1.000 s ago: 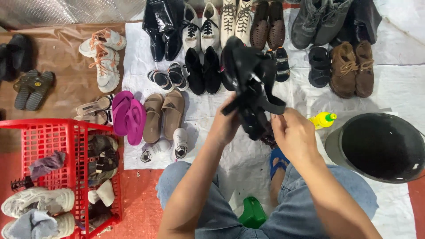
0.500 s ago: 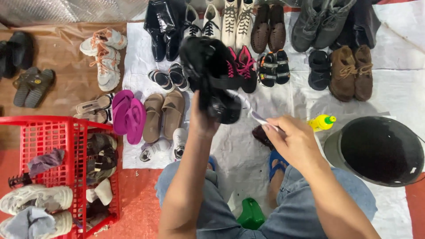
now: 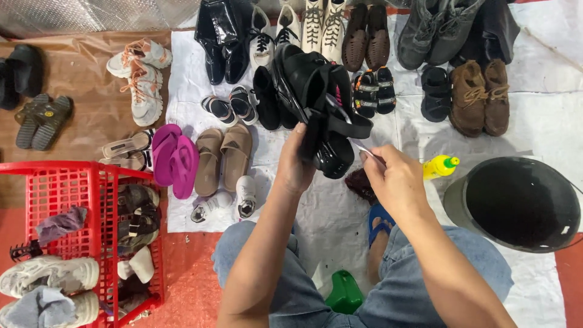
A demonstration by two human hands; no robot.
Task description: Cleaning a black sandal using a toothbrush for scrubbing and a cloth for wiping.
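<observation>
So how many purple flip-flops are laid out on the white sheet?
2. The purple flip-flops lie side by side as a pair at the sheet's left edge, just left of the tan sandals. Others may be hidden in the red basket.

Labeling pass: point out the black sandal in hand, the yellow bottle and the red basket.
black sandal [image 3: 316, 85]: head view, on the upper strap.
yellow bottle [image 3: 438, 166]: head view, on the yellow body.
red basket [image 3: 64, 166]: head view, on the top rim.

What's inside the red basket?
The red basket holds dark sandals, a grey cloth, white sneakers and a black clip. Anything under them is covered.
</observation>
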